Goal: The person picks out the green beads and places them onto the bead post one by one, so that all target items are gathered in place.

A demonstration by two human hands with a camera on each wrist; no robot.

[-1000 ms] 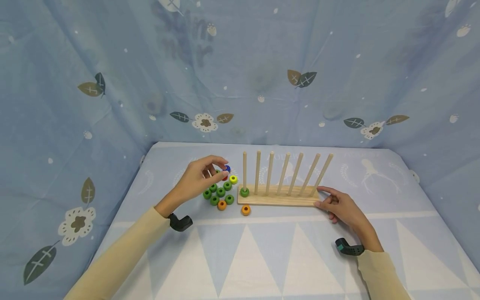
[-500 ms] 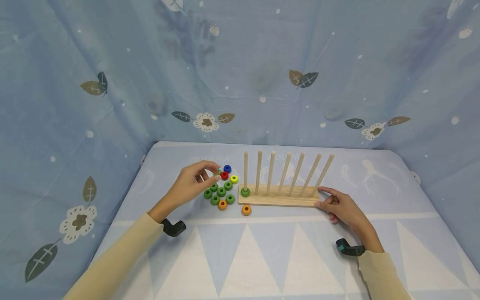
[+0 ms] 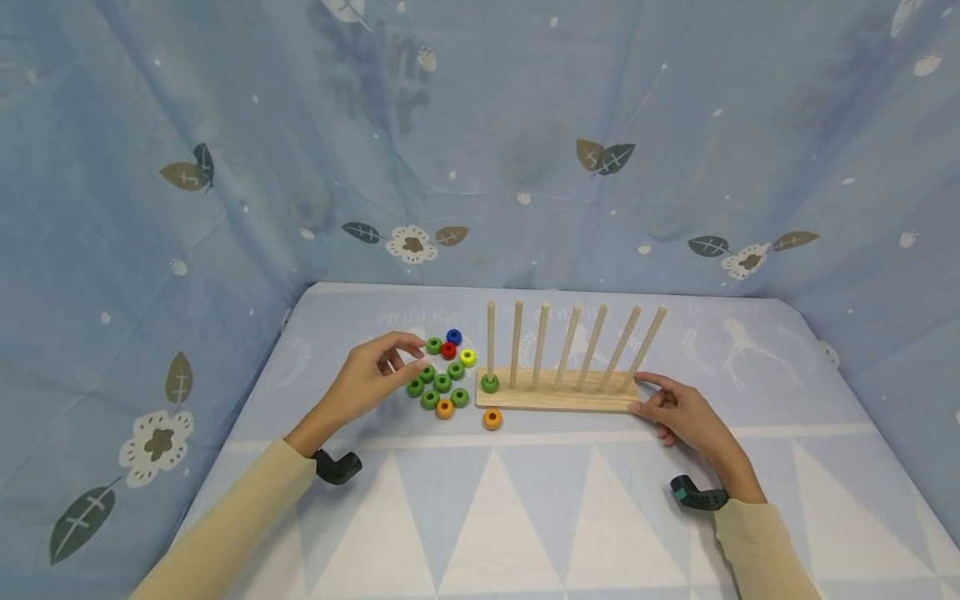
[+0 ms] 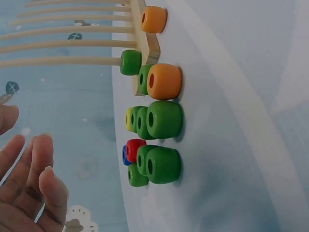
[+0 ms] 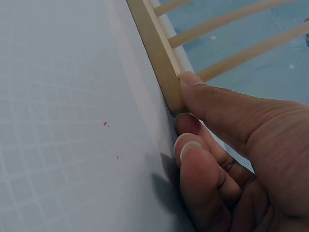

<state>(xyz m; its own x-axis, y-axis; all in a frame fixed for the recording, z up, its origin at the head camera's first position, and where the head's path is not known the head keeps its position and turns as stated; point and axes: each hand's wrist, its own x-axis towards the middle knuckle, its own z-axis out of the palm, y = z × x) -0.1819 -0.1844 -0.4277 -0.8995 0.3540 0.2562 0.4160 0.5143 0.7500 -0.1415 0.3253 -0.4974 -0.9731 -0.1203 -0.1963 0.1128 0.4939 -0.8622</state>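
My left hand point(image 3: 375, 375) hovers at the left of a cluster of wooden beads, its fingers loosely bent and nothing between them. Several green beads point(image 3: 442, 383) lie there, along with a blue bead point(image 3: 453, 337), a red bead point(image 3: 448, 351), a yellow bead point(image 3: 468, 357) and an orange bead point(image 3: 445, 409). Right of the cluster lies a wooden peg stand point(image 3: 558, 402) with several upright pegs. One green bead point(image 3: 490, 383) sits at the bottom of its leftmost peg. My right hand point(image 3: 686, 417) grips the stand's right end between thumb and fingers, close over the table.
Another orange bead point(image 3: 492, 418) lies just in front of the stand's left end. The tablecloth point(image 3: 547, 517) is patterned with pale triangles. A blue patterned curtain point(image 3: 517, 167) rises behind the table and along both sides.
My left hand has drawn back to the left and slightly down, uncovering the blue, red and green beads at the back of the cluster. The right hand and the stand have stayed put.
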